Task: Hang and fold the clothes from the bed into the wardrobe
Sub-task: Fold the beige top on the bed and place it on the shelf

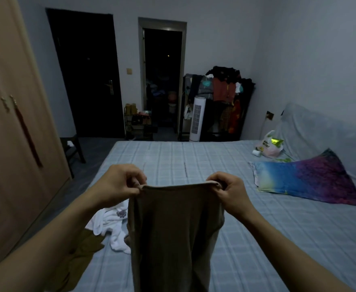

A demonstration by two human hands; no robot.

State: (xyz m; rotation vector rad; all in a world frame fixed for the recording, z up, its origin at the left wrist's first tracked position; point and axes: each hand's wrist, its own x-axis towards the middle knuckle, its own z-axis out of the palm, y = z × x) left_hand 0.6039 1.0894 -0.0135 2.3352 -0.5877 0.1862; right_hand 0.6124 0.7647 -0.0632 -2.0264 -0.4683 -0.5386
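Note:
A brown-grey garment (173,232) hangs in front of me above the bed (246,239). My left hand (118,185) pinches the left end of its top edge, and my right hand (229,193) pinches the right end. The cloth drops straight down and out of the bottom of the view. On the bed's left side lie a crumpled white garment (109,226) and an olive-brown garment (82,260), partly hidden by my left forearm. The wooden wardrobe (15,133) stands to the left with its doors closed.
A colourful pillow (311,180) and a plastic bag (269,146) lie at the bed's right side. Beyond the bed stand a full clothes rack (225,98), a white tower fan (197,119), a small shelf (138,123) and a dark stool (72,148). Floor runs between wardrobe and bed.

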